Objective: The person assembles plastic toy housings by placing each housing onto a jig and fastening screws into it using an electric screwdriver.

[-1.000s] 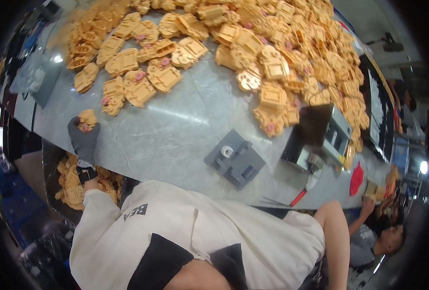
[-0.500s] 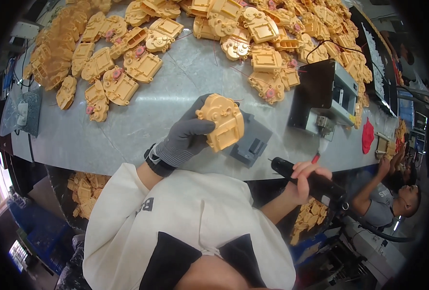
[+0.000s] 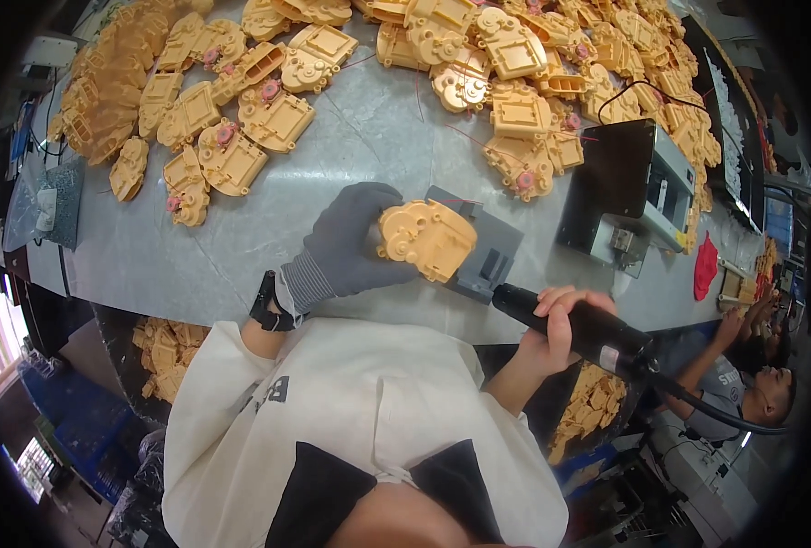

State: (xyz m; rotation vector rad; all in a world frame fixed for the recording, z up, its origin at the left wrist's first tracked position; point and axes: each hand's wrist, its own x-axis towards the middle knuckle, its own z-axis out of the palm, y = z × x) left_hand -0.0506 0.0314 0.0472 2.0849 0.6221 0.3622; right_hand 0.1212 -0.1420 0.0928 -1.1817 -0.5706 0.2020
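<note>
My left hand (image 3: 355,245), in a grey glove, grips a yellow plastic housing (image 3: 428,239) by its left side. The housing's moulded face with round bosses and a rectangular recess is turned up toward me. Partly behind it, a grey block fixture (image 3: 489,248) sits on the metal table. My bare right hand (image 3: 562,331) is wrapped round a black electric screwdriver (image 3: 597,333) with a cable at its rear end. The screwdriver's front end points left, close to the fixture's near corner; its bit cannot be made out.
Many yellow housings (image 3: 515,110) cover the table's far side, some with pink parts and thin red wires. A black and metal device (image 3: 629,187) stands right of the fixture, with a red cloth (image 3: 705,265) beyond it. Boxes of housings (image 3: 588,411) lie below the table edge. A co-worker (image 3: 743,393) is at right.
The housing has come down and turned slightly in my left hand, beside the fixture. My right hand has brought the screwdriver left and a little up, nearer the fixture.
</note>
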